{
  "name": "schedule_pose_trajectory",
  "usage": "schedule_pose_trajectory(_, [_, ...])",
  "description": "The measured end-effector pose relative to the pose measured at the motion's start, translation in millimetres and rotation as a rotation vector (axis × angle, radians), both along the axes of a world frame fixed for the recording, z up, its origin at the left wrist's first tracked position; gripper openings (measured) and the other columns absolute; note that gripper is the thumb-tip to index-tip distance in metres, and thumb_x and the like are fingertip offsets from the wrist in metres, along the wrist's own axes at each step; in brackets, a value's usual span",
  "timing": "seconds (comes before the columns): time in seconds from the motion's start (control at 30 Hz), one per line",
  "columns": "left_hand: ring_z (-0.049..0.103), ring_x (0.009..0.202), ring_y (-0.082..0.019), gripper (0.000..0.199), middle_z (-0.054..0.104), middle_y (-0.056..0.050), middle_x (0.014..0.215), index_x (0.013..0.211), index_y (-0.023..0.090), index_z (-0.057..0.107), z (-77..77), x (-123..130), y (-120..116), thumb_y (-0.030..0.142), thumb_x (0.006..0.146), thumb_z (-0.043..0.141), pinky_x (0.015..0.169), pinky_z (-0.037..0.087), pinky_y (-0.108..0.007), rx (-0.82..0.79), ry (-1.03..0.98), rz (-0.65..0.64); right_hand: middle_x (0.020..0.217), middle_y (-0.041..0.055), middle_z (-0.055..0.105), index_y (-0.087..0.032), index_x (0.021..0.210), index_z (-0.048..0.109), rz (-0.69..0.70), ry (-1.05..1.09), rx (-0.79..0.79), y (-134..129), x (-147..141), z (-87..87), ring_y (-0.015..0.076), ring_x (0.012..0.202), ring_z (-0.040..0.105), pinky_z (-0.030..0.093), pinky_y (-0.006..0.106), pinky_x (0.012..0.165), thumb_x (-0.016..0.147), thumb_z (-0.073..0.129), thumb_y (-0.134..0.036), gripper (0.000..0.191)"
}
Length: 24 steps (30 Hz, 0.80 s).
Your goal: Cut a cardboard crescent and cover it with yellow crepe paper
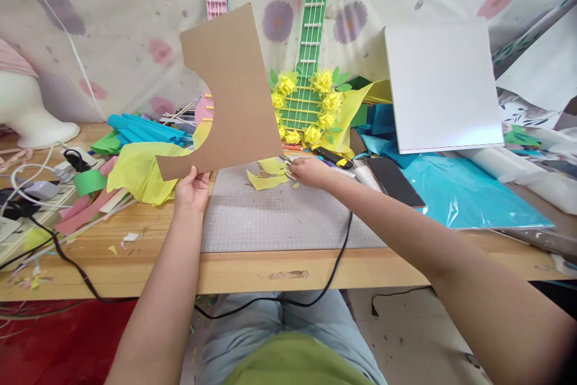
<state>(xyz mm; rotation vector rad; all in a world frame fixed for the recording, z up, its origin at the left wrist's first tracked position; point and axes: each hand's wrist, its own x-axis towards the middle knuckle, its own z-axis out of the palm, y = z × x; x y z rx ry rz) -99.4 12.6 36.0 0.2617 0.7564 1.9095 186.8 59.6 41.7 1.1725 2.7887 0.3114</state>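
Observation:
A brown cardboard sheet (238, 97) with a curved cut-out on its left side is raised above the table. My left hand (193, 190) grips its lower edge between thumb and fingers. Near the back of the grey cutting mat (270, 223), my right hand (309, 172) is closed on what looks like the handles of scissors (287, 163), partly hidden by the fingers. Yellow paper scraps (268, 178) lie on the mat beside it. Behind stands a green paper guitar (306, 97) with yellow flowers.
Yellow crepe paper (142, 172) and blue rolls (146, 128) lie left. A black cable (331, 277) hangs over the front edge. A white board (444, 87), blue wrapped paper (469, 193) and a black phone-like slab (394, 181) are at right. Power strips (31, 223) sit far left.

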Motion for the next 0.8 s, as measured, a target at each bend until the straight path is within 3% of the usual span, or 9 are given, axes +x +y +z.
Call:
schedule_pose_trajectory(0.17, [0.064, 0.092, -0.011, 0.036, 0.069, -0.004, 0.094, 0.105, 0.017, 0.057, -4.6, 11, 2, -0.005, 0.082, 0.038, 0.084, 0.052, -0.026, 0.044, -0.021, 0.007, 0.092, 0.0128, 0.064, -0.010, 0.090, 0.061, 0.001, -0.013, 0.004, -6, 19, -3.8, 0.0185, 0.085, 0.058, 0.037, 0.027, 0.069, 0.087, 0.038, -0.017, 0.024])
schedule_pose_trajectory(0.43, [0.062, 0.098, -0.012, 0.037, 0.069, -0.004, 0.096, 0.104, 0.016, 0.057, -6.6, 19, 3, -0.006, 0.081, 0.039, 0.091, 0.048, -0.030, 0.037, -0.077, 0.055, 0.094, 0.0119, 0.064, -0.012, 0.091, 0.061, -0.054, 0.002, 0.002, -6, 24, -9.2, 0.0194, 0.088, 0.059, 0.039, 0.028, 0.072, 0.087, 0.038, -0.019, 0.025])
schedule_pose_trajectory(0.67, [0.063, 0.095, -0.010, 0.028, 0.069, -0.004, 0.091, 0.099, 0.015, 0.057, -4.5, 21, 4, -0.001, 0.085, 0.039, 0.091, 0.048, -0.028, 0.036, -0.127, 0.070, 0.105, 0.0182, 0.061, -0.007, 0.106, 0.057, -0.425, 0.076, -0.008, 1, -2, -13.8, 0.0230, 0.096, 0.058, 0.041, 0.029, 0.076, 0.086, 0.037, -0.018, 0.030])
schedule_pose_trajectory(0.8, [0.064, 0.087, -0.009, 0.024, 0.069, -0.001, 0.080, 0.090, 0.016, 0.057, -5.5, 19, 2, 0.001, 0.086, 0.038, 0.093, 0.047, -0.030, 0.052, -0.173, 0.069, 0.102, 0.0210, 0.063, -0.005, 0.103, 0.060, -0.526, 0.064, -0.055, 13, -20, -16.9, 0.0240, 0.095, 0.059, 0.043, 0.029, 0.075, 0.085, 0.040, -0.018, 0.031])
